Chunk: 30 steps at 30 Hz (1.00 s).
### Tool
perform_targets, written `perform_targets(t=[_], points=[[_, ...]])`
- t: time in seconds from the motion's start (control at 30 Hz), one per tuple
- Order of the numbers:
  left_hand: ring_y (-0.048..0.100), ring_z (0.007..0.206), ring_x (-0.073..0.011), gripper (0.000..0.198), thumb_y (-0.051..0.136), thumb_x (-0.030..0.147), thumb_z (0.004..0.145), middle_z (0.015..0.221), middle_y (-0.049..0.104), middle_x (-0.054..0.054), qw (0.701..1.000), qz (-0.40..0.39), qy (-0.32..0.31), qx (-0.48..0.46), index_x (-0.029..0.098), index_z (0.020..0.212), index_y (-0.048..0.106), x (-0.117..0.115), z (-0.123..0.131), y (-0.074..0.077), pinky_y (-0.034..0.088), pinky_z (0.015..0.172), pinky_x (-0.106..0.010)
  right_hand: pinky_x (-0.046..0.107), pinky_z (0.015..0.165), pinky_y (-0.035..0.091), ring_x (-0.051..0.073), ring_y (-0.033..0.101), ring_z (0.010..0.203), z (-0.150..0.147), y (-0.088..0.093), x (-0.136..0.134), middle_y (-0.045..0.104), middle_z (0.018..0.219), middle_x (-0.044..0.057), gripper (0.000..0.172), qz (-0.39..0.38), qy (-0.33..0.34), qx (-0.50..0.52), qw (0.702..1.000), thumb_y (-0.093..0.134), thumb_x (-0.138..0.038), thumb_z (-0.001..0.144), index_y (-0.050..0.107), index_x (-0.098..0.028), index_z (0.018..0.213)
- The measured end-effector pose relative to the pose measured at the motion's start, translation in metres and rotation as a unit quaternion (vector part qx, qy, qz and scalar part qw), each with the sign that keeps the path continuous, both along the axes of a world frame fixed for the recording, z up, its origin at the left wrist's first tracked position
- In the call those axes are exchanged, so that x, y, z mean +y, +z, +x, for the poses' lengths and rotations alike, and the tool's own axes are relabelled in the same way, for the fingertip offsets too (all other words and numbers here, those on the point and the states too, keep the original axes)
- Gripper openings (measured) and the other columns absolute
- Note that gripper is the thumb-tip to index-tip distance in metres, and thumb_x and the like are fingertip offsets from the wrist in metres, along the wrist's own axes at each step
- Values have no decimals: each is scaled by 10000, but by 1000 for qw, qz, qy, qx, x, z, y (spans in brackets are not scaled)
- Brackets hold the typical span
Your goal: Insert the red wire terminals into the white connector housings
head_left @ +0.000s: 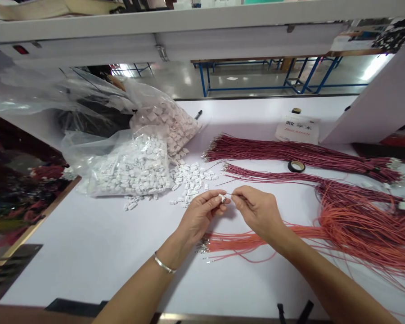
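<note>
Between the thumb and fingers of my left hand [205, 209] is a small white connector housing [222, 198]. My right hand [256, 209] pinches a thin dark wire [228, 194], its end at the housing; whether it sits inside I cannot tell. Beneath my hands lies a bundle of orange wires [236, 241] with metal terminals at the left end. Just beyond them is a thin bundle of dark red wires [256, 173]. Loose white connector housings [192, 180] are scattered to the left of my hands.
A thick dark red wire bundle [283, 150] lies farther back, near a roll of black tape [296, 166]. Plastic bags of white housings [128, 166] and pinkish housings [168, 121] stand at left. A notebook [297, 129] and a marker [199, 114] lie at the back, below a shelf [202, 20].
</note>
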<state>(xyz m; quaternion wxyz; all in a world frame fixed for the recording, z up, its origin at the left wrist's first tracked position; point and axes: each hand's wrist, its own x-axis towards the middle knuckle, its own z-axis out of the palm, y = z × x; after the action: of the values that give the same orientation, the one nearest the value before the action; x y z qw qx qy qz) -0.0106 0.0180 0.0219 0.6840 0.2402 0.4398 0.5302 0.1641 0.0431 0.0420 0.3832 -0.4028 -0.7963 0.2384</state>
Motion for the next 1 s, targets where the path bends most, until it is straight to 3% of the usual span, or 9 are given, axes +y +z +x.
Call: perform_targets(t=[0.13,0.23,0.47,0.63,0.87,1.0], points=[[671,628,-96,303,866,243,673,811,765,-81,1000,-20,-11,-8,116,912,730,0,0,-4,531,602,-173,212,597,404,99,540,573,18,-28,-9,650,684,-14,153,-10,-10,-16,1000,506,-238,932,635,-198,860],[682,648,-94,307,874,216,663,841,769,-74,1000,-19,-15,-15,128,920,731,-1,2,-6,539,618,-168,211,573,389,93,511,547,18,-37,-15,634,669,-13,166,-28,-10,5,1000,509,-251,933,632,-192,838],[690,667,-108,300,881,237,657,848,774,-79,999,-11,-27,-16,131,894,731,-1,3,-7,553,661,-196,204,491,334,85,431,498,12,-38,-19,551,582,-35,228,-105,-21,49,993,515,-306,918,589,-189,737],[660,601,-88,296,886,228,647,852,782,-70,1000,-11,-19,7,140,882,730,-2,5,-7,543,660,-213,202,483,337,86,448,502,13,-40,-22,557,578,-40,218,-134,-15,68,989,517,-308,917,593,-194,747],[673,661,-97,283,882,233,656,950,776,-93,999,-2,-41,10,127,887,756,-3,4,-7,545,696,-214,202,501,373,92,484,512,13,-39,-23,562,584,-46,141,-114,-24,70,991,535,-287,917,613,-202,836],[684,683,-121,296,886,249,652,772,758,-62,999,-5,-50,16,129,895,765,-4,5,-12,539,697,-213,217,543,400,98,512,563,13,-37,-24,618,688,-8,140,-59,-24,79,995,539,-241,912,622,-192,811]])
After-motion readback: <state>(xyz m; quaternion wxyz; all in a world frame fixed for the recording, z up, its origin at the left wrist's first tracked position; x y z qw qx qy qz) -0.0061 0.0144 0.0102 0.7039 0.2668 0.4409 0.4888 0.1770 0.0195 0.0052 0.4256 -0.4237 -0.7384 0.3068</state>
